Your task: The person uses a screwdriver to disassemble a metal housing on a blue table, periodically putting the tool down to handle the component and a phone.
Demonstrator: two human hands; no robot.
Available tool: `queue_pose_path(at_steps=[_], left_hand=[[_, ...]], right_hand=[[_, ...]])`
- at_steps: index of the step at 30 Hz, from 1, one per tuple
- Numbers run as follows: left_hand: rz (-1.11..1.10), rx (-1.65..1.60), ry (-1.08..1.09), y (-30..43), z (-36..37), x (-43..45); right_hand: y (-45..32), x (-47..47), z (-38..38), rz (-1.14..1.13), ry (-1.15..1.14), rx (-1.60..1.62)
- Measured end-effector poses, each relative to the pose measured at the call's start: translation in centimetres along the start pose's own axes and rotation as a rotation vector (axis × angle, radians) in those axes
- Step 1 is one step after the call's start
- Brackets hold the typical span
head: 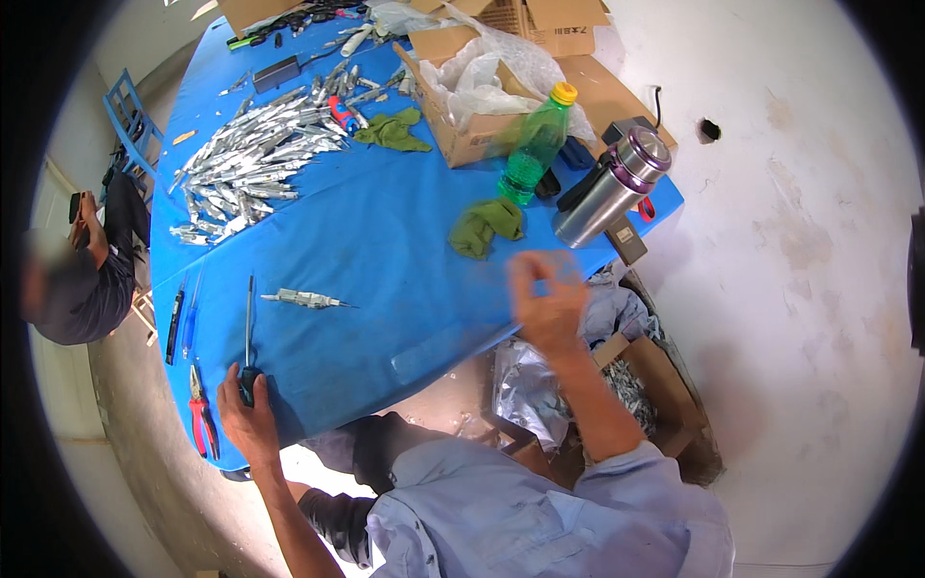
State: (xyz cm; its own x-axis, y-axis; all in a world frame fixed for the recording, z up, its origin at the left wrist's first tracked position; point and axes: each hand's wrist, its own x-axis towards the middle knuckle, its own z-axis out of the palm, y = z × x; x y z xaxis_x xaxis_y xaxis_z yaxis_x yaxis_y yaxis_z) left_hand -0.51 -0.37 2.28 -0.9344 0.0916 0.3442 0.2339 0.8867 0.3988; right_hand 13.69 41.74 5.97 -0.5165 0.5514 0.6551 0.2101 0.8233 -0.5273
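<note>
My left hand (248,419) is at the near left edge of the blue-covered table, with its fingers around the dark handle of a screwdriver (249,325). The shaft points away from me and the tool lies along the cloth. To its right lies a single slim grey-and-white part (307,298) with a thin pointed end. My right hand (551,300) is blurred above the table's right edge, its fingers curled; whether it holds anything cannot be made out. Closest to it are a crumpled green cloth (485,228) and a steel thermos flask (614,188).
Red-handled pliers (202,415), a blue screwdriver (191,325) and a black pen-like tool (175,325) lie at left. Beyond is a pile of similar parts (253,159). A green bottle (535,148) stands beside an open carton (462,137). A person (87,274) sits left.
</note>
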Motion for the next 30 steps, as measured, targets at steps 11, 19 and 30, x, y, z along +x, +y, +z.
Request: queue_pose_path(at_steps=[11, 19, 30], left_hand=[[-0.019, 0.023, -0.048, -1.0, -0.4, 1.8], [-0.025, 0.001, -0.102, -1.4, -1.2, 1.6], [-0.001, -0.023, -0.108, -1.1, -1.6, 0.8]], right_hand=[[21.0, 2.6, -10.1, 0.212, -0.154, -0.407], [21.8, 4.1, -10.5, 0.265, -0.341, -0.425], [24.6, 2.9, -11.9, 0.57, -0.356, -0.092]])
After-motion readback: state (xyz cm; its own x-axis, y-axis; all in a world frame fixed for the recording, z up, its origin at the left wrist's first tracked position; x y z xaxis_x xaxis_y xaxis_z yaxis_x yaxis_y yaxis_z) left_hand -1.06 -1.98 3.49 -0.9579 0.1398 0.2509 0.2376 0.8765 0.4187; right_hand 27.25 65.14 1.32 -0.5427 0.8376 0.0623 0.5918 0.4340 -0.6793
